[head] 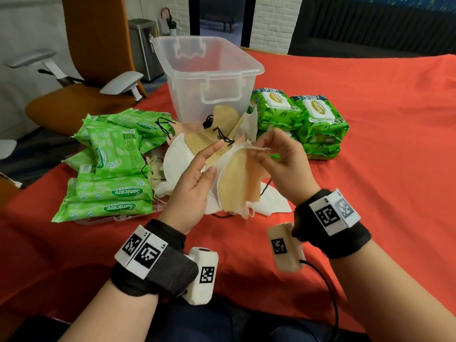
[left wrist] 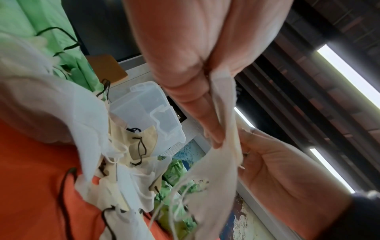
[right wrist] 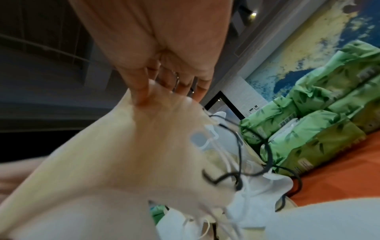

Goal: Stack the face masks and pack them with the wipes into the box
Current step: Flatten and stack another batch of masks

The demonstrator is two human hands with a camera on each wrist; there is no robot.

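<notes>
Pinching the top edges of a fanned bunch of masks (head: 237,178), the right hand (head: 281,159) had thumb and fingers closed on them, seemingly to square the corners. The left hand (head: 197,183) held the same bunch from the other side, fingers nearly straight along its face and thumb (head: 209,171) pressing from the front (likely a brace so the layers would not slide). The bunch hung just above more loose masks (head: 219,134), white and tan, heaped on the red tabletop (head: 370,144) against the near wall of the clear box (head: 212,77). The box looked empty, so packing seemed not yet begun. Flat green wipe packs (head: 111,174) lay piled to the left of the heap; thicker packs (head: 315,119) stood stacked to the right of the box, both within easy reach for later.
</notes>
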